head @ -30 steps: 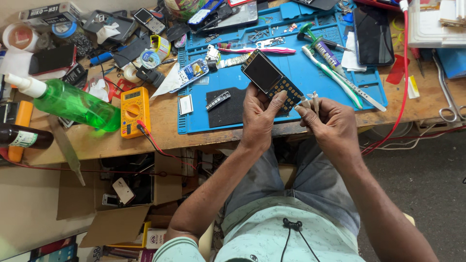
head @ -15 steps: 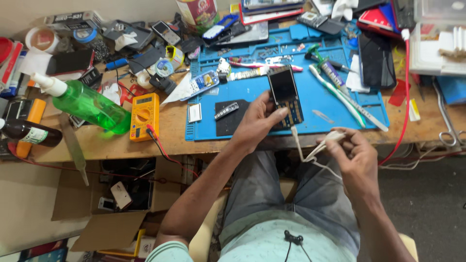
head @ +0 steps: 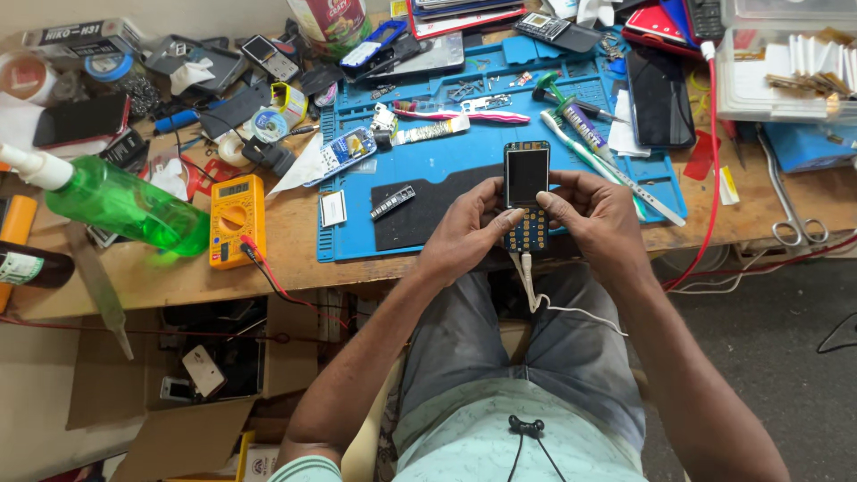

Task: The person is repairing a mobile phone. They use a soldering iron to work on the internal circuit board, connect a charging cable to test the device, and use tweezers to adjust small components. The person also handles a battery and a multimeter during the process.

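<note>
**Both hands hold a bare keypad phone upright over the blue mat**

At the upper left of the frame lies a flat black-and-white box (head: 80, 36), its label a pale strip along the top. Below it, at the left edge, one green spray bottle (head: 116, 201) lies on its side, white nozzle pointing left. One dark bottle (head: 31, 266) with a white label lies under it. Right of these sits one yellow multimeter (head: 237, 219), upright, with a red lead trailing off the bench edge. At top centre stands one round tin (head: 332, 22) with a red and white wrapper.

The blue work mat (head: 446, 161) fills the middle. On it lie two toothbrushes, a pink one (head: 464, 113) and a white-and-green one (head: 580, 147).

At the centre of the frame, over the mat's near edge, is one stripped phone (head: 526, 192). Its long axis runs up and down the picture, dark screen toward the top, blue keypad board toward the bottom. The left hand (head: 469, 232) clasps its left side, thumb on the keypad. The right hand (head: 594, 219) clasps the right side, thumb meeting it. One white cable (head: 536, 295) hangs from the phone's lower end.

At the upper right sits one clear plastic box (head: 786, 58); below it, one pair of scissors (head: 786, 210).
</note>
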